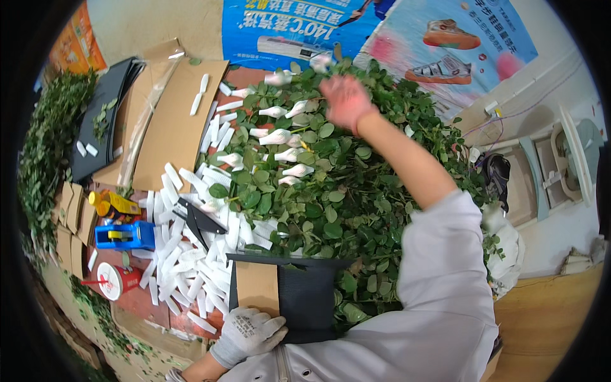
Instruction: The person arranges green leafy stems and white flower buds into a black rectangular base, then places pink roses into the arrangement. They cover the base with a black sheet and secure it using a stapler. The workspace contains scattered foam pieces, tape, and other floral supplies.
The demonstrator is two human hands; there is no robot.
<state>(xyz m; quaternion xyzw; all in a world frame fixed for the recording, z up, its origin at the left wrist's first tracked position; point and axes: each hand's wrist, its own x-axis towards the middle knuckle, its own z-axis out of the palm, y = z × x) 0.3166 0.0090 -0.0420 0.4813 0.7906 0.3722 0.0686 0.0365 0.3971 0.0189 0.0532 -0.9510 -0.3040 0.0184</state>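
Along the far left edge, a bank of leafy cuttings [48,140] runs up the picture, with small cardboard pieces [71,219] below it. Next to these lie a yellow bottle [114,204], a blue tape dispenser [125,235] and a red-and-white cup [118,280] with a straw. Further up, a dark folded sheet [105,118] and a brown cardboard sheet [175,124] rest flat on the table. White foam sleeves [191,254] are strewn thickly between these and the centre, with black scissors [202,221] lying on them, blades toward the lower left.

At the lower centre, the left hand [248,334], in a grey-white glove, lies flat with fingers spread on the lower left corner of a black wrapping sheet [305,296] laid over a brown paper piece [256,286]. The black sheet's long axis runs up and down the picture, its top edge under the leaves.

A big heap of green rose stems [331,191] fills the middle, their sleeved white buds [280,137] pointing left and stems running right. The right hand [345,102], in a pink glove, reaches deep over the heap near its far edge; it is blurred, so I cannot tell whether its fingers grip a stem. The grey sleeve hides the heap's lower right.

At the right, a white fan [573,159] lies by the wall, partly cut off by the rim.
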